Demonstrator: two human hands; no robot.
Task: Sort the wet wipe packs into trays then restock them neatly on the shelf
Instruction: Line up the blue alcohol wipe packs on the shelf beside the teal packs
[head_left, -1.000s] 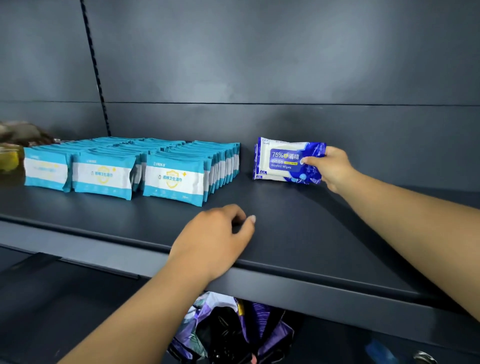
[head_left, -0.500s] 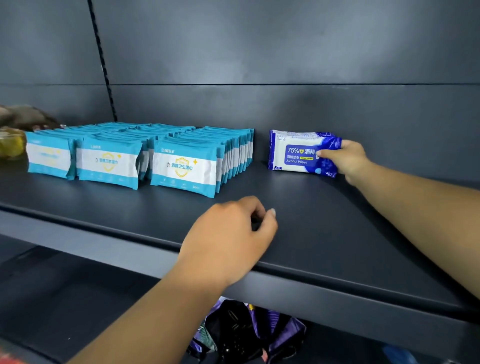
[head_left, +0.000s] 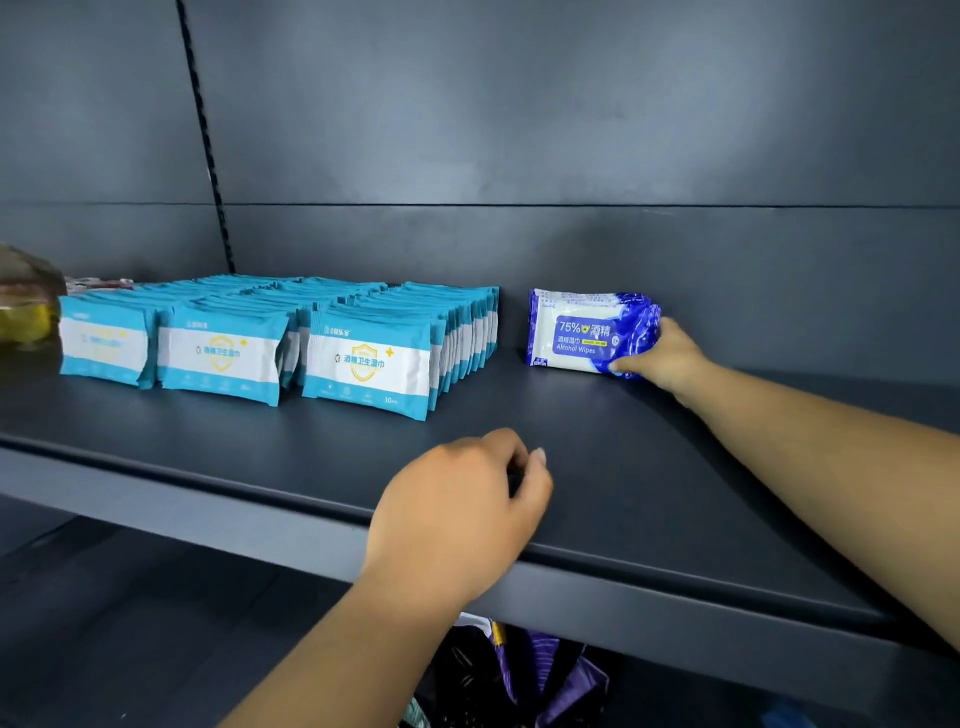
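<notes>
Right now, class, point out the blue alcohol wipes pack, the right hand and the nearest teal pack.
blue alcohol wipes pack (head_left: 576, 338), head view, on its front label.
right hand (head_left: 667, 356), head view, on its back.
nearest teal pack (head_left: 366, 364), head view, on its white band.

The shelf (head_left: 649, 467) is showing a matt, smooth dark painted surface — the teal packs (head_left: 366, 366) and the blue alcohol-wipes pack (head_left: 576, 338) beside them are gleaming as glossy plastic film.

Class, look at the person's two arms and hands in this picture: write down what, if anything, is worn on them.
Both forearms are bare as far as the frame shows: no sleeves, gloves, watch or bracelet. The left hand and right hand show no rings on the fingers in view. A short, plain thumbnail shows on the left hand.
</notes>
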